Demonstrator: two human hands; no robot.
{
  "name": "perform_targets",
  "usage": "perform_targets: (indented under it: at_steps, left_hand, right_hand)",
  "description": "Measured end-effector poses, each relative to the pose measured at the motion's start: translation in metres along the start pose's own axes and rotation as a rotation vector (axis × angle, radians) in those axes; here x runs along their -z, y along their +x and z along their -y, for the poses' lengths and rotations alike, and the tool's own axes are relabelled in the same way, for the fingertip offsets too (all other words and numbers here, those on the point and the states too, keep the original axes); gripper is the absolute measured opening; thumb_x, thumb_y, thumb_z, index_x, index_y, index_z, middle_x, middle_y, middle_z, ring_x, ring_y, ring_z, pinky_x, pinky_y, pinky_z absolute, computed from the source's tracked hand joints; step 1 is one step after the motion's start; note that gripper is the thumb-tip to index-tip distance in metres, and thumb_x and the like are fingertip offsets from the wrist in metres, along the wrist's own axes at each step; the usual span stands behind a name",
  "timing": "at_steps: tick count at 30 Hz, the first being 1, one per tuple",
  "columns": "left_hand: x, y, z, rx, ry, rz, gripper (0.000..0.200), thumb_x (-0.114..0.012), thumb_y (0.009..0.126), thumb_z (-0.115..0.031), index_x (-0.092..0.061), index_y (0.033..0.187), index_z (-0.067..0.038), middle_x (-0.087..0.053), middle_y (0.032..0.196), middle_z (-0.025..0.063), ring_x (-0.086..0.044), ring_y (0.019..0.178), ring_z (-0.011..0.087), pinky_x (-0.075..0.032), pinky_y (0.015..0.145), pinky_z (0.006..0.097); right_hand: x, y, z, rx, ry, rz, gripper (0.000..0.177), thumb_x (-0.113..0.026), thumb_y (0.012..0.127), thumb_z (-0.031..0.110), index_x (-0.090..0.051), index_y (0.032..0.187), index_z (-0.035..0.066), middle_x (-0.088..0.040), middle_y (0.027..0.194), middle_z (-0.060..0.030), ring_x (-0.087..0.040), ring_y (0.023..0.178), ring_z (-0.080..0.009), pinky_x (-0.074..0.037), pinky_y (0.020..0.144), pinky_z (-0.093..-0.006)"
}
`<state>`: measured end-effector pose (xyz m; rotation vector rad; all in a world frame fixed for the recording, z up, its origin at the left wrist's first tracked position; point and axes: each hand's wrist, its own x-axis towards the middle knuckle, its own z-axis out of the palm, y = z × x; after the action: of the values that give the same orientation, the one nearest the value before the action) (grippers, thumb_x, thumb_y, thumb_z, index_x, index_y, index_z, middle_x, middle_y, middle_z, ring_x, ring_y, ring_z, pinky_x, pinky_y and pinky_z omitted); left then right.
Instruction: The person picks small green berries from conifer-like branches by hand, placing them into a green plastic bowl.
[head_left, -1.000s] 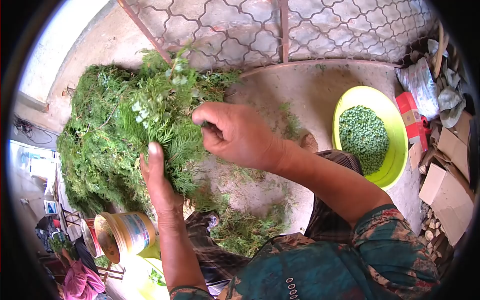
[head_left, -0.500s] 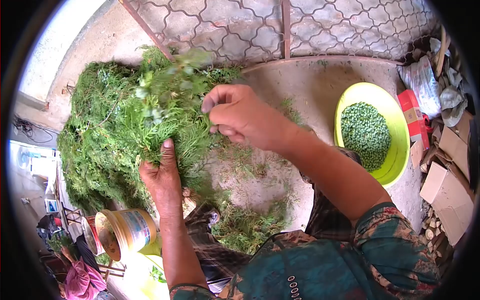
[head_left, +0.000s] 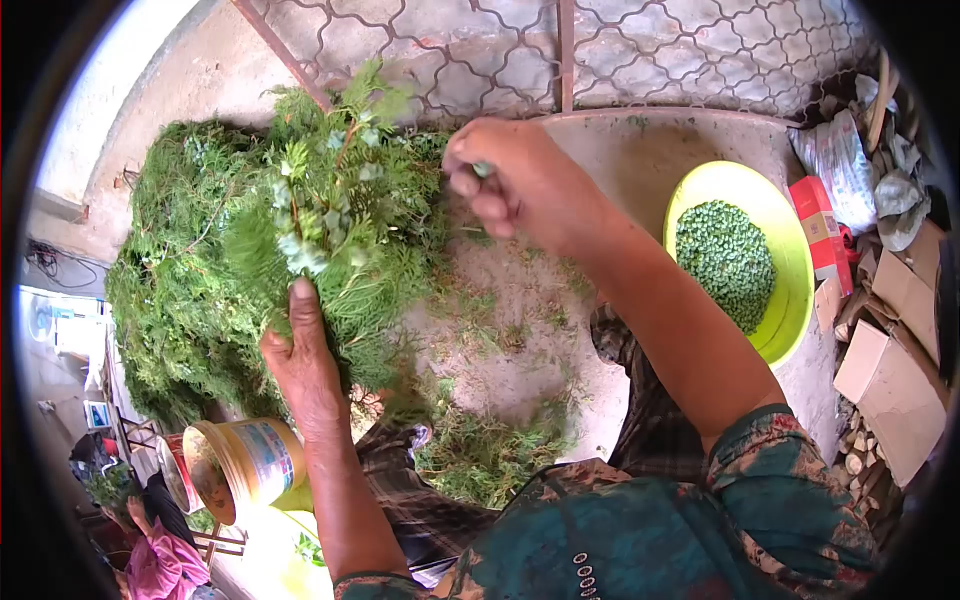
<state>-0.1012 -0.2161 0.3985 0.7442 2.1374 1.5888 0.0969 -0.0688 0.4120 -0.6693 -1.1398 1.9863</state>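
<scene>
My left hand point(head_left: 308, 370) is closed round the lower part of a leafy green sprig point(head_left: 335, 215), which carries pale bluish-green cones along its stems. To the right of the sprig and apart from it, my right hand point(head_left: 505, 180) has curled fingers round a small green cone point(head_left: 483, 169). A large heap of green branches point(head_left: 170, 300) lies behind and left of the sprig. On the right, a yellow-green basin point(head_left: 797, 260) holds many small green cones point(head_left: 725, 262).
Loose clippings point(head_left: 495, 455) lie on the floor near my legs. A yellowish bucket point(head_left: 245, 465) stands at lower left, with another person point(head_left: 160, 560) beyond. A metal lattice point(head_left: 480, 50) crosses the back. A red box point(head_left: 822, 228), cardboard point(head_left: 895, 390) and plastic bags are at right.
My right hand has moved up and right, away from the sprig, and a green cone now shows in its fingers. My left hand has shifted slightly left with the sprig, which stands more upright.
</scene>
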Motion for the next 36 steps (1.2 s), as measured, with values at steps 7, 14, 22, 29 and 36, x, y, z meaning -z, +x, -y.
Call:
perform_targets:
  at_steps: [7, 14, 22, 29, 36]
  left_hand:
    - [-0.018, -0.005, -0.003, -0.007, -0.309, 0.162, 0.029, -0.067, 0.080, -0.020, -0.059, 0.101, -0.002, -0.062, 0.094, 0.0059, -0.057, 0.080, 0.0144, -0.046, 0.073, 0.0292]
    - [-0.020, -0.012, -0.003, -0.051, -0.329, 0.270, 0.023, -0.065, 0.083, -0.017, -0.061, 0.099, -0.001, -0.062, 0.087, 0.0035, -0.054, 0.075, 0.0101, -0.043, 0.069, 0.0243]
    - [-0.010, -0.012, -0.002, -0.182, -0.037, 0.305, 0.018, -0.060, 0.084, -0.009, -0.061, 0.100, -0.001, -0.063, 0.088, 0.0035, -0.054, 0.080, 0.0102, -0.043, 0.074, 0.0238]
    - [-0.005, -0.004, 0.001, -0.118, 0.002, 0.290, 0.017, -0.060, 0.085, -0.013, -0.063, 0.098, -0.003, -0.064, 0.088, 0.0024, -0.054, 0.080, 0.0094, -0.042, 0.074, 0.0243]
    - [-0.014, -0.013, -0.008, -0.034, -0.013, 0.410, 0.016, -0.059, 0.086, -0.015, -0.063, 0.098, -0.004, -0.061, 0.082, 0.0007, -0.051, 0.075, 0.0081, -0.041, 0.071, 0.0241]
  right_hand:
    - [-0.032, -0.025, -0.019, -0.055, -0.028, 0.270, 0.019, -0.055, 0.089, 0.023, -0.052, 0.089, 0.005, -0.043, 0.061, 0.0042, -0.035, 0.045, -0.0016, -0.028, 0.038, -0.0189]
    - [-0.041, -0.012, -0.040, 0.273, -0.488, 0.042, 0.031, -0.063, 0.079, 0.023, -0.054, 0.091, -0.004, -0.051, 0.059, -0.0068, -0.048, 0.057, -0.0122, -0.040, 0.050, -0.0295]
    - [-0.019, 0.004, -0.044, 0.601, -0.817, -0.040, 0.019, -0.059, 0.082, 0.018, -0.057, 0.085, 0.000, -0.052, 0.067, -0.0019, -0.047, 0.056, -0.0078, -0.038, 0.051, -0.0232]
    - [-0.002, -0.008, 0.005, -0.010, 0.337, -0.072, 0.018, -0.051, 0.080, 0.022, -0.051, 0.069, 0.008, -0.048, 0.059, 0.0015, -0.033, 0.044, -0.0063, -0.023, 0.035, -0.0224]
    - [-0.029, -0.011, -0.034, 0.637, -0.732, 0.153, 0.023, -0.061, 0.080, 0.012, -0.056, 0.100, 0.001, -0.057, 0.069, -0.0069, -0.052, 0.056, -0.0135, -0.041, 0.051, -0.0264]
